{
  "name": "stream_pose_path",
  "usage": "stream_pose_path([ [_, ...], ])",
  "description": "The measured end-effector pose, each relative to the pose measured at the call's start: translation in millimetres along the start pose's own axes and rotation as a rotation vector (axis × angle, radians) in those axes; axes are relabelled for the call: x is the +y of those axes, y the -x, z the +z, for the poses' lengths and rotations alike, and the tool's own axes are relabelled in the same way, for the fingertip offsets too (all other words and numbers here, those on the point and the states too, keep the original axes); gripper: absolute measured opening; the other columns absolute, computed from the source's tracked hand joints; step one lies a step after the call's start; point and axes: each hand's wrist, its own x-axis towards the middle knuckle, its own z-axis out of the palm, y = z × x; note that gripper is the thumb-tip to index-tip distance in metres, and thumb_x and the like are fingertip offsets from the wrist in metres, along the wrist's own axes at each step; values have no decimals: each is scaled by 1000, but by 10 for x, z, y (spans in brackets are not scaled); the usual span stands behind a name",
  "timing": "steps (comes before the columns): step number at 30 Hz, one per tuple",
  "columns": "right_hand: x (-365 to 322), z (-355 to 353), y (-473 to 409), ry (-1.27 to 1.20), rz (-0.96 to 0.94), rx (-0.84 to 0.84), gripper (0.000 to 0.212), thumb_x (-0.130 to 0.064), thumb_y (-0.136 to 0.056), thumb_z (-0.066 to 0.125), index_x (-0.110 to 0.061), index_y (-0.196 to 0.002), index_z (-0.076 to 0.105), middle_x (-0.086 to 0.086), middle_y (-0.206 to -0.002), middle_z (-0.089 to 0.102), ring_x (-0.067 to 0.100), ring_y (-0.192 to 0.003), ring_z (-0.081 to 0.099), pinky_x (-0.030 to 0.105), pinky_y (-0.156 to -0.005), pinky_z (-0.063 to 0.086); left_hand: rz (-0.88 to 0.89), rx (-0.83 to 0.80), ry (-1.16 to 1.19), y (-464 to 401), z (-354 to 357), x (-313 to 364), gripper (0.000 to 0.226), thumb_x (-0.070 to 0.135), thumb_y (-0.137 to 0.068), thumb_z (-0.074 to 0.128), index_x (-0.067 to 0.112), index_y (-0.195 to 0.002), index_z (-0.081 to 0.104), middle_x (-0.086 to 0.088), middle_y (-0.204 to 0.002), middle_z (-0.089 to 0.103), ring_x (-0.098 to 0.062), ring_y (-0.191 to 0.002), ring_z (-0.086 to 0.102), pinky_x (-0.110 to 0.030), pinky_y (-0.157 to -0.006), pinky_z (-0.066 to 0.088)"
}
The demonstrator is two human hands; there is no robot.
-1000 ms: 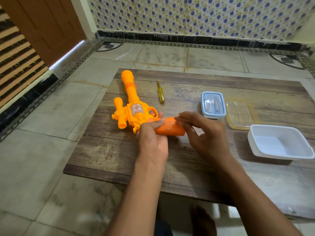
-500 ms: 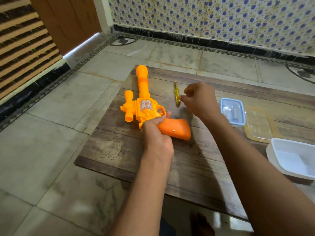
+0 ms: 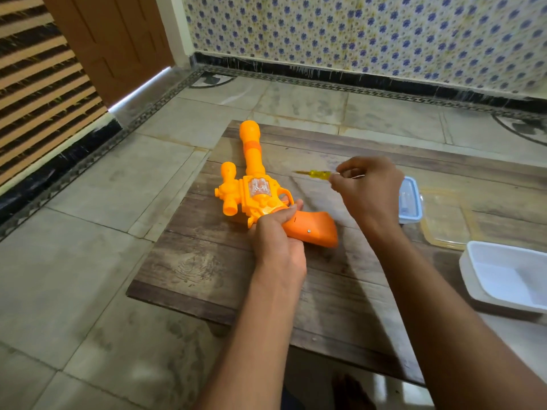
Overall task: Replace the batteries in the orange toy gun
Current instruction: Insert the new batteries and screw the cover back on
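Orange plastic, one item: the toy gun lies flat on its side on the wooden table, near the left edge. We note its long axis running from the muzzle at the far left corner back toward us, with the darker orange grip angled to the right at the near end. A small screw shows in the upturned face of that grip; we take it to fasten the battery cover, which sits closed.

Left hand: we have it curled over the gun where frame meets grip, pinning the toy to the table.

Right hand: raised above the table, beyond and to the right of the gun, fingers pinching the metal shaft of a yellow screwdriver. Its translucent handle points left, away from the palm, so the tool is held by the wrong end. It is blurred, and we cannot make out the tip.

Relation that matters: the screw lies nearer us than the right hand and slightly left of it, just right of the left hand's knuckles. We judge the right hand better placed to reach it, once the screwdriver is turned about and its tip brought down onto the screw head.

Also listed: a blue-lidded container, a clear lid and a white tub toward the right edge.
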Motion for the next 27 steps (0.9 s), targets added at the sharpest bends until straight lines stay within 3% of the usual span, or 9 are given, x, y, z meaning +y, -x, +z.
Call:
stream_pose_path([
  [3,1,-380,270,-199,60,179,14,-9,-76,77,-16,-87,82,-3,-72,75,2,-65,71,15,-65,52,1,-34,-3,37,18,-33,37,-22,-81,59,6,-104,68,-9,-96,70,-31,-89,72,-38,-86,56],
  [5,19,-571,434,-287,39,256,14,-10,-80,79,-16,-92,82,-2,-79,76,1,-70,71,10,-67,50,7,-57,-9,65,14,-41,41,-21,-81,59,3,-114,66,-8,-94,70,-30,-93,70,-38,-86,55],
  [8,86,-719,593,-437,28,314,13,-8,-87,79,-10,-100,78,5,-94,77,13,-86,76,24,-78,60,-2,-73,-36,114,20,-80,54,-18,-82,59,-1,-134,59,-9,-103,69,-28,-98,70,-33,-75,57],
  [11,161,-754,633,-518,7,329,14,-8,-93,75,-8,-106,73,10,-107,72,23,-96,76,42,-85,63,2,-87,-40,119,44,-140,64,-17,-79,61,-4,-142,54,-11,-112,67,-30,-100,70,-39,-91,55],
  [12,174,-758,628,-519,-19,319,14,-9,-94,74,-9,-108,72,9,-109,71,23,-97,76,44,-84,63,-4,-90,-47,122,45,-156,65,-17,-79,61,-4,-142,54,-11,-111,68,-30,-101,70,-39,-89,55],
  [17,169,-801,567,-573,-109,289,15,5,-98,64,2,-112,69,14,-104,73,15,-92,78,35,-83,63,-59,-129,-90,181,80,-219,61,-16,-87,56,2,-145,51,-13,-122,67,-26,-100,72,-37,-66,61],
  [21,180,-786,577,-587,-192,235,17,11,-96,62,5,-110,68,15,-102,74,21,-94,77,34,-78,62,-87,-141,-107,178,72,-270,57,-14,-91,54,3,-145,51,-19,-130,66,-30,-111,69,-45,-82,57],
  [24,214,-793,587,-567,-252,219,17,11,-96,62,4,-111,67,16,-102,73,23,-94,77,33,-68,63,-99,-133,-112,157,60,-299,55,-15,-91,53,1,-144,51,-19,-120,69,-30,-112,69,-49,-98,53],
  [27,223,-807,594,-607,-245,217,18,13,-97,60,6,-112,66,18,-100,72,19,-91,78,30,-67,63,-103,-113,-99,155,72,-300,57,-16,-90,55,2,-144,50,-21,-127,67,-32,-114,69,-47,-96,53],
])
